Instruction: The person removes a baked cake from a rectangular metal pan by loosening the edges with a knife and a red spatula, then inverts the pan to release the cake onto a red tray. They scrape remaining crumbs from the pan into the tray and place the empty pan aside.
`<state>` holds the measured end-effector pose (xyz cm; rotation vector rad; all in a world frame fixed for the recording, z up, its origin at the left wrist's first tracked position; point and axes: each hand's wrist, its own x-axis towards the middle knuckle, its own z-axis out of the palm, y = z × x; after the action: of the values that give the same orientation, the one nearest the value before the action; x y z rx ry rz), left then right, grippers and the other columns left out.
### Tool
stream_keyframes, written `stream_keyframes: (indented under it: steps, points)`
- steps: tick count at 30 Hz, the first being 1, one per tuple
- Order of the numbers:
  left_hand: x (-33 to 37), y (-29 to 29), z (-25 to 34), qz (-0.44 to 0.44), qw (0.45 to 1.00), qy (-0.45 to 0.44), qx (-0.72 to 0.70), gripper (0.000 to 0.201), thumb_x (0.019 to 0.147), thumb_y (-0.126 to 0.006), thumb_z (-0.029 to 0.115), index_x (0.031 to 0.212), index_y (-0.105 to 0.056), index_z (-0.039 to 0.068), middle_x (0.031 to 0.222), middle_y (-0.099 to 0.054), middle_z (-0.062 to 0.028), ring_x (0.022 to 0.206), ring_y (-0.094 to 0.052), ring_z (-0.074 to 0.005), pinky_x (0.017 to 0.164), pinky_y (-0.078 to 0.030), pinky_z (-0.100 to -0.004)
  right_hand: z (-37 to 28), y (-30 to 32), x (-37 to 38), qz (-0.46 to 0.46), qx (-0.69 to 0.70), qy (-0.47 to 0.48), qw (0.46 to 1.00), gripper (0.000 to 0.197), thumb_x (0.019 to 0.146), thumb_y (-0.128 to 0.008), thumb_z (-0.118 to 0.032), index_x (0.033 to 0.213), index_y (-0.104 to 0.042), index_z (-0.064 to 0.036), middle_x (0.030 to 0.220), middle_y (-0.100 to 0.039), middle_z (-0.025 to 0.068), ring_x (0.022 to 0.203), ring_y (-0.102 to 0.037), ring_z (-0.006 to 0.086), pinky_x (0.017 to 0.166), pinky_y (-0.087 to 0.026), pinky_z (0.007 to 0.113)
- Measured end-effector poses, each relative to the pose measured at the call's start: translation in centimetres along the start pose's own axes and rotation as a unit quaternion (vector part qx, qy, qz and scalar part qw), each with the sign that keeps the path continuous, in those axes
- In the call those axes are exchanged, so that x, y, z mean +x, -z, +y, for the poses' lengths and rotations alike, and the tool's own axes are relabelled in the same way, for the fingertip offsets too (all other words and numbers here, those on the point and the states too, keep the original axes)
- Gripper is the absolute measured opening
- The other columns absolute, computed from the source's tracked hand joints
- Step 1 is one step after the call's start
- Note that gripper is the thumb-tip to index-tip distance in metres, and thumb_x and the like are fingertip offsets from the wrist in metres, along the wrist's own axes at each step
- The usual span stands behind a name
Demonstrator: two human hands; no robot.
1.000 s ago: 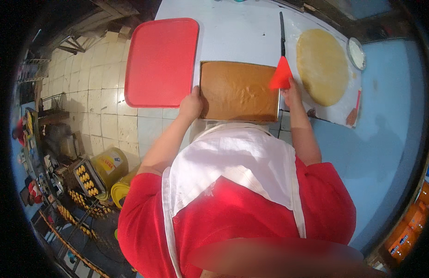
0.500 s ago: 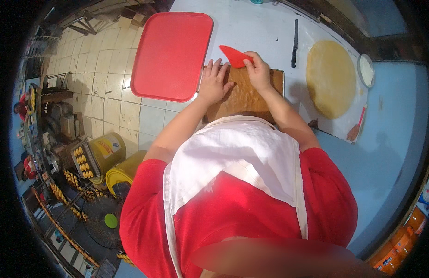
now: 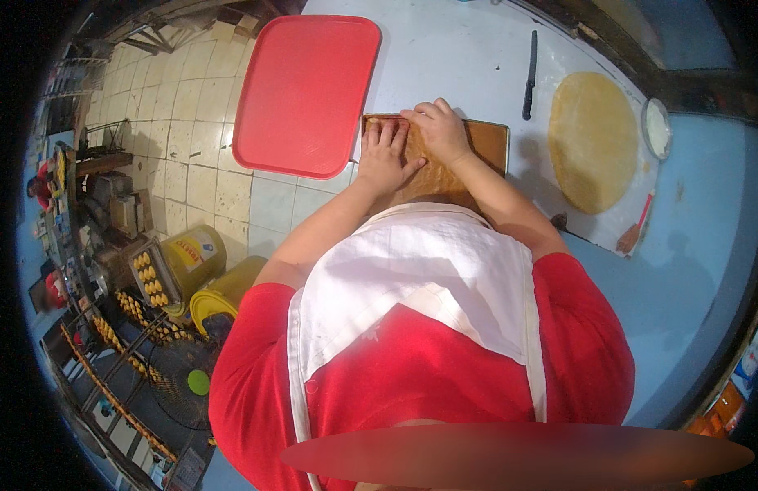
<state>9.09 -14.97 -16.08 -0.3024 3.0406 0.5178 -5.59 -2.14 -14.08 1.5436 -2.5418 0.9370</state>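
Left grip (image 3: 384,164): palm down, fingers apart and spread, lying flat on a brown slab (image 3: 488,146); nothing clamped in it. Right grip (image 3: 438,132): fingers curled together at the slab's far edge, just beside the left grip's fingertips, clamped on a red scraper (image 3: 393,122), of which only a thin strip shows. Slab sits in a shallow rectangular pan (image 3: 508,151) directly beneath both grips, its near side hidden by the white apron (image 3: 411,254)

Left of the left grip, and a little farther out: a red tray (image 3: 307,98), flat, nothing on it, part of it over the white tabletop (image 3: 444,49). Right of the right grip, apart from it: a dark-handled knife (image 3: 530,78), blade pointing away. Beyond the knife, farther right of that grip: a round, flat sheet of yellowish dough (image 3: 593,143); past it, a bowl of white stuff (image 3: 656,129). Nearer the body, well right of the right grip: a brush with a red handle (image 3: 635,229). Well left of the left grip and closer to the body: yellow tubs on the floor (image 3: 191,262)
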Motion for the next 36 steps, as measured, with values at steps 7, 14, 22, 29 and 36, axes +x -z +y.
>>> stream_keyframes:
  steps: [7, 14, 22, 29, 36]
  points:
    - [-0.1, 1.0, -0.1, -0.028, 1.000, -0.002, -0.012, 0.088, 0.096, -0.062, 0.068, 0.157, -0.050, 0.005, 0.156, -0.045, -0.0191, 0.144, -0.039, -0.0430, 0.123, -0.034, -0.0534, -0.2, -2.3, 0.8, -0.201, -0.090, -0.079, 0.972, 0.020, 0.093, -0.060, -0.019, 0.098, -0.076, -0.0082, 0.099, -0.078, 0.0136, 0.096, -0.074, 0.0360, 0.085, -0.060, 0.050]
    - [0.2, 1.8, 0.2, -0.031, 0.999, 0.005, -0.044, 0.082, 0.096, -0.065, 0.064, 0.151, -0.056, 0.003, 0.150, -0.052, -0.0180, 0.139, -0.045, -0.0403, 0.118, -0.040, -0.0504, 0.5, -2.0, 2.4, -0.268, -0.072, -0.096, 0.956, 0.022, 0.096, -0.060, -0.021, 0.103, -0.077, -0.0092, 0.100, -0.077, 0.0190, 0.097, -0.076, 0.0393, 0.085, -0.060, 0.054]
    - [-2.0, 3.8, 0.1, -0.126, 0.987, 0.010, -0.097, 0.082, 0.094, -0.069, 0.063, 0.148, -0.060, 0.002, 0.146, -0.058, -0.0198, 0.132, -0.053, -0.0409, 0.111, -0.048, -0.0497, 0.9, -1.6, 2.7, -0.398, -0.033, -0.062, 0.915, 0.023, 0.099, -0.056, -0.021, 0.110, -0.076, -0.0139, 0.102, -0.077, 0.0178, 0.101, -0.075, 0.0407, 0.084, -0.059, 0.053]
    - [-1.0, 2.1, -0.1, -0.085, 0.995, 0.016, -0.047, 0.088, 0.096, -0.067, 0.063, 0.156, -0.051, 0.002, 0.154, -0.049, -0.0200, 0.138, -0.045, -0.0450, 0.118, -0.041, -0.0526, 1.2, -0.6, -1.0, -0.027, -0.037, 0.075, 0.996, 0.022, 0.089, -0.061, -0.016, 0.108, -0.071, -0.0143, 0.111, -0.074, 0.0018, 0.102, -0.065, 0.0261, 0.086, -0.056, 0.044]
    - [0.9, 2.5, 0.7, 0.036, 0.999, -0.034, 0.014, 0.082, 0.097, -0.066, 0.060, 0.147, -0.057, -0.005, 0.150, -0.054, -0.0234, 0.141, -0.046, -0.0433, 0.119, -0.038, -0.0500, 7.7, 7.3, -5.5, -0.050, -0.110, -0.049, 0.991, 0.023, 0.090, -0.065, -0.003, 0.110, -0.077, -0.0077, 0.110, -0.075, 0.0083, 0.101, -0.067, 0.0311, 0.091, -0.057, 0.042]
